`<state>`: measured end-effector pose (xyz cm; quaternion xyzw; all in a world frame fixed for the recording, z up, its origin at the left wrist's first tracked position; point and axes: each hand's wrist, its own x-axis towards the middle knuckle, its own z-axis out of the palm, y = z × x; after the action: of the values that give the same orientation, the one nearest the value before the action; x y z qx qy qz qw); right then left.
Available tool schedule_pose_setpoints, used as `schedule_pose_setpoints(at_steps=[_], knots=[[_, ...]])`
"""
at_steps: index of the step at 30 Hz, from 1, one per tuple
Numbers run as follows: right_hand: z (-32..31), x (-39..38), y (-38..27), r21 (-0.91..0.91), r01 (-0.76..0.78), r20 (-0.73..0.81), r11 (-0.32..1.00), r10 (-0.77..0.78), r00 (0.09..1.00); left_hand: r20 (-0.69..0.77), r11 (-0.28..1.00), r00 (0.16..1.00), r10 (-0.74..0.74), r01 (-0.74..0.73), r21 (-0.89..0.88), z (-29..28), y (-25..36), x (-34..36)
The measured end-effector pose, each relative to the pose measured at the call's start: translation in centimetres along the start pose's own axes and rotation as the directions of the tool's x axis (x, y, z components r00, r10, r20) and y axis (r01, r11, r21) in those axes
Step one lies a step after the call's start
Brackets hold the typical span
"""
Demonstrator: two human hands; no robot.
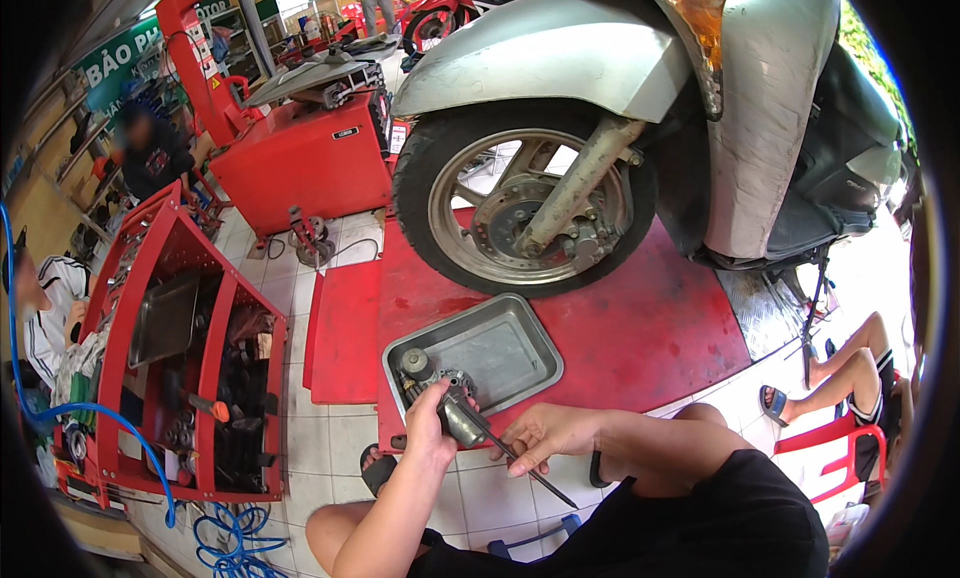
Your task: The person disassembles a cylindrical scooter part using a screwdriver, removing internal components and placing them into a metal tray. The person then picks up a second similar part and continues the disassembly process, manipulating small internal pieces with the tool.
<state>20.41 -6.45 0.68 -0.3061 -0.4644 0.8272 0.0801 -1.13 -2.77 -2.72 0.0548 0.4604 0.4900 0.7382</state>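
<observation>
My left hand [430, 426] is closed around a grey metal cylindrical part [462, 423], over the near edge of a metal tray [545, 323]. A long dark rod [556, 494] with a pointed end slants from beside this part down to the right. The fingers of my right hand [550, 438] are closed on the rod along its length; its upper end is partly hidden, so its kind is unclear. Inside the tray, just beyond my left hand, sits a metal part with a round cap [414, 362].
A silver scooter's front wheel [530, 208] stands on the red platform [640, 328] beyond the tray. At left are a red tool cart [200, 378], a blue hose [110, 413] and a person [60, 308]. Someone sits on a red chair [830, 448] at right.
</observation>
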Motion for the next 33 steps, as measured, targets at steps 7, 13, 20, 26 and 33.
schedule_pose_setpoints(at_steps=[7,13,20,26,33], knots=[[0.6,0.3,-0.1,0.1,-0.04,0.008,0.994,0.04,0.999,-0.015,1.0,1.0,0.022,-0.022,-0.011,0.4,0.4,-0.6],[0.6,-0.3,-1.0,0.143,-0.055,0.059,0.988,0.047,0.997,0.015,0.996,0.999,0.046,-0.045,-0.074,0.2,-0.6,0.2],[-0.4,-0.1,-0.4,0.051,-0.043,-0.091,0.998,0.048,0.995,0.016,0.987,0.997,0.078,-0.074,-0.145,0.6,-0.4,-0.1],[0.4,1.0,-0.6,0.017,0.01,-0.142,1.0,-0.007,0.99,-0.004,0.979,0.993,0.114,-0.113,-0.167,0.2,0.9,-0.4],[0.4,0.9,-1.4,-0.056,-0.016,-0.178,0.998,0.006,0.984,0.013,0.976,0.997,0.077,-0.073,-0.207,0.1,1.3,0.2]])
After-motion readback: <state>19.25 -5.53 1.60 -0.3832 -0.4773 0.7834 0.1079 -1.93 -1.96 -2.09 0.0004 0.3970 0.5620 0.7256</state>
